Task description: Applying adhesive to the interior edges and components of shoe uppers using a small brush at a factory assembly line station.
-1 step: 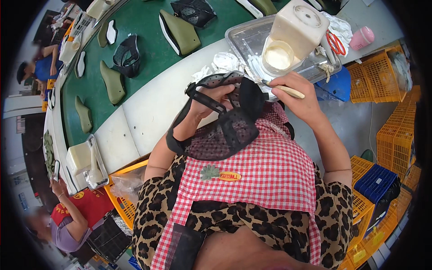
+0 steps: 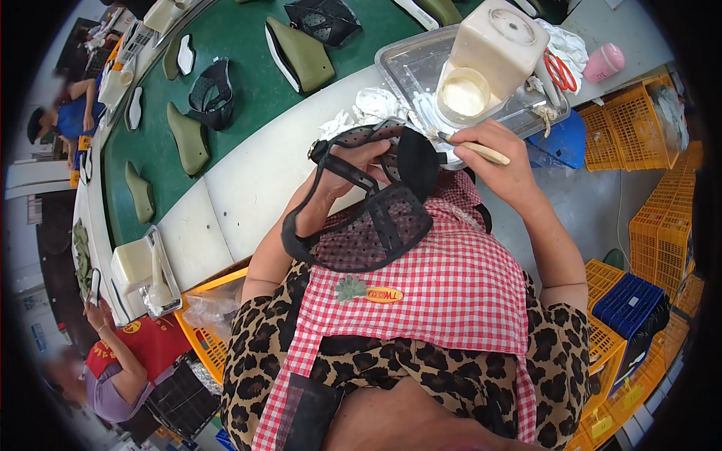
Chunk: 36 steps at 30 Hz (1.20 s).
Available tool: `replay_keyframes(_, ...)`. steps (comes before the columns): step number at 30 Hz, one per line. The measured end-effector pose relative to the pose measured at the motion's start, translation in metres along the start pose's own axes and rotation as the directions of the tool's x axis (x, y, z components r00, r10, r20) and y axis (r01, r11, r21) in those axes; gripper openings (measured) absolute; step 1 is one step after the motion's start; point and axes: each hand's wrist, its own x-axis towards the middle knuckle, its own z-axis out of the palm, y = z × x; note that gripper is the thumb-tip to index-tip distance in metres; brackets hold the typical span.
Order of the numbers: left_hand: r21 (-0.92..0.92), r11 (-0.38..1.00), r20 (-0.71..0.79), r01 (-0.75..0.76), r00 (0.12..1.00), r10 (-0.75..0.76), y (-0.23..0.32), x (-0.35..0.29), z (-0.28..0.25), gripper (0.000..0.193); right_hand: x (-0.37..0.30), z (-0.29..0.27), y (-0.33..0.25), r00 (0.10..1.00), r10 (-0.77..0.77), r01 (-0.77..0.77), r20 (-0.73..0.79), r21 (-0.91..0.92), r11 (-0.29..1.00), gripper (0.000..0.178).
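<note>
My left hand (image 2: pixel 352 169) is closed on a black mesh shoe upper (image 2: pixel 380 218) with dotted netting and dark straps, its fingers partly inside the opening. The upper hangs in front of my checked apron. In my right hand (image 2: pixel 492 155) is a brush (image 2: pixel 481 151) with a pale wooden handle. Its bristles are beside the upper's dark heel end; whether they touch it I cannot tell. Just beyond the brush, a cut-open white plastic container (image 2: pixel 500 45) and a round cup of white paste (image 2: pixel 465 92) stand in a clear tray (image 2: pixel 410 59).
A green conveyor (image 2: pixel 241 143) behind the white table edge (image 2: pixel 248 177) carries olive shoe lasts (image 2: pixel 188 139) and another black upper (image 2: pixel 211 94). White rags (image 2: pixel 376 104) lie by the tray. Yellow crates (image 2: pixel 628 124) stand at right. Two people sit at left, one near a second tray (image 2: pixel 162 274).
The black upper has shifted slightly in my left hand, and its loose strap hangs a little differently. My right hand and the brush stay almost in place.
</note>
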Motion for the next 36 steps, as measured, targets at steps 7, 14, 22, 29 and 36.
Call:
replay_keyframes(7, 0.036, 0.990, -0.026, -0.137, 0.990, 0.138, 0.003, -0.001, 0.012, 0.044, 0.006, 0.014, -0.013, 0.978, -0.114, 0.107, -0.174, -0.051, 0.993, 0.016)
replay_keyframes(14, -0.176, 0.946, -0.024, -0.272, 0.962, 0.272, 0.004, 0.003, 0.009, 0.050, -0.017, 0.026, 0.002, 0.957, -0.199, 0.151, -0.212, -0.219, 0.964, 0.016)
replay_keyframes(22, -0.166, 0.952, 0.011, -0.256, 0.965, 0.261, 0.002, 0.025, 0.008, 0.048, -0.025, 0.012, 0.000, 0.932, -0.119, 0.066, -0.342, -0.163, 0.984, 0.015)
replay_keyframes(29, -0.057, 0.978, 0.148, -0.199, 0.967, 0.205, 0.011, 0.051, 0.024, 0.051, -0.016, 0.001, 0.015, 0.906, 0.005, -0.045, -0.423, -0.085, 0.995, 0.013)
replay_keyframes(36, -0.052, 0.978, 0.155, -0.201, 0.966, 0.207, 0.008, 0.079, 0.015, 0.054, -0.032, -0.004, 0.038, 0.853, 0.202, -0.202, -0.481, 0.052, 0.978, 0.012)
